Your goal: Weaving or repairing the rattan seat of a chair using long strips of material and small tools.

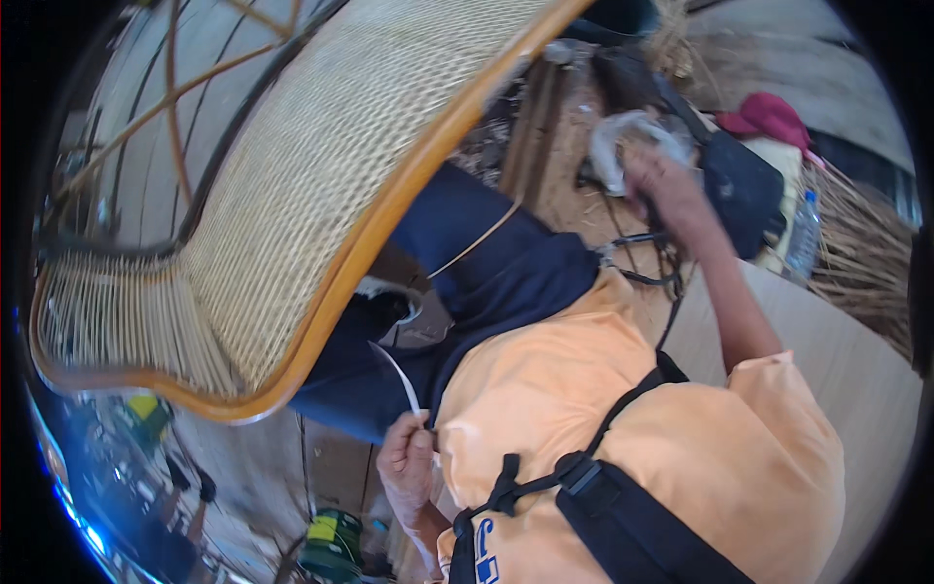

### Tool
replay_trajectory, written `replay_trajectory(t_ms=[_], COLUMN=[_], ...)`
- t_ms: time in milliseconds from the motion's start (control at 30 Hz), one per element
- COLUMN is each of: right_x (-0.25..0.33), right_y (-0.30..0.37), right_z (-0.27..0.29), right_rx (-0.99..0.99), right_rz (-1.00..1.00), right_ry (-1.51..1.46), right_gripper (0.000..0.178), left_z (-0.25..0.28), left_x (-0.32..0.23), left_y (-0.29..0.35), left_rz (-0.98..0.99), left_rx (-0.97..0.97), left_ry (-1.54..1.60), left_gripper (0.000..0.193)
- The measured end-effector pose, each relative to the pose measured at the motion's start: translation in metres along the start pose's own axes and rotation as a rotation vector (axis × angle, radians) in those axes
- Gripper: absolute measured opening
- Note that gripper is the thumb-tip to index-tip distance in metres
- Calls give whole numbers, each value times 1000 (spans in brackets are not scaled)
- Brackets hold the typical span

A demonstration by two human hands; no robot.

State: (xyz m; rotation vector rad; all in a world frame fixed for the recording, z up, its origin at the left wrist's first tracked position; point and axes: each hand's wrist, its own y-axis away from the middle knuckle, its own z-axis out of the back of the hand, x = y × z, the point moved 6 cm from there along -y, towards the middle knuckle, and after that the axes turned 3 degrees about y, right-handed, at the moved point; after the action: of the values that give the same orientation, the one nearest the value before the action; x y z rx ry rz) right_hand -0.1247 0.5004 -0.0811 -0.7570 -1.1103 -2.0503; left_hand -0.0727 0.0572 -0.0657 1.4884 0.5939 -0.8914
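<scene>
My left hand (407, 459) is closed in a pinch near my waist. From it rises a thin, pale, curved cane strip (399, 375), held by its lower end. My right hand (666, 190) reaches out to the right, beside a clear plastic bag (613, 151). Motion blurs its fingers, so what they touch or hold is unclear. Leaning in front of me is a woven cane panel (321, 146) with an orange-brown wooden frame (375, 219). Its lower left part shows rows of parallel strands. Across my dark trousers lies another thin tan strip (477, 241).
To the right are a black bag (739, 190), a dark red cap (773, 119), a water bottle (804, 234) and a bundle of dry strands (861, 258). A green container (333, 545) stands at the lower left, with another person's legs (185, 521) farther left. Wooden planks (243, 467) form the floor.
</scene>
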Motion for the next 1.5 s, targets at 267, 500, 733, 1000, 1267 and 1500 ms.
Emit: replay_trajectory(t_ms=[267, 500, 733, 1000, 1267, 1500], right_x=[-228, -237, -203, -179, -146, -152], right_y=[134, 116, 102, 72, 67, 59], right_z=[-28, -44, -50, -67, -58, -68], right_rx=[-173, -266, -281, -240, -309, -178], right_rz=[-289, -140, -74, -18, 40, -21], right_ry=[465, 389, 289, 447, 522, 585], right_gripper=[20, 23, 29, 24, 23, 22], left_z=[-53, -95, -114, -127, -134, -147], left_x=[-53, -70, -58, -72, -71, -86], left_y=[-48, -62, -56, -62, -81, -112], left_rz=[-231, -221, -108, -293, -287, -521], left_rx=[126, 194, 166, 168, 65, -46], left_ry=[158, 105, -13, -337, -433, -927], left_gripper=[17, 17, 31, 15, 13, 20])
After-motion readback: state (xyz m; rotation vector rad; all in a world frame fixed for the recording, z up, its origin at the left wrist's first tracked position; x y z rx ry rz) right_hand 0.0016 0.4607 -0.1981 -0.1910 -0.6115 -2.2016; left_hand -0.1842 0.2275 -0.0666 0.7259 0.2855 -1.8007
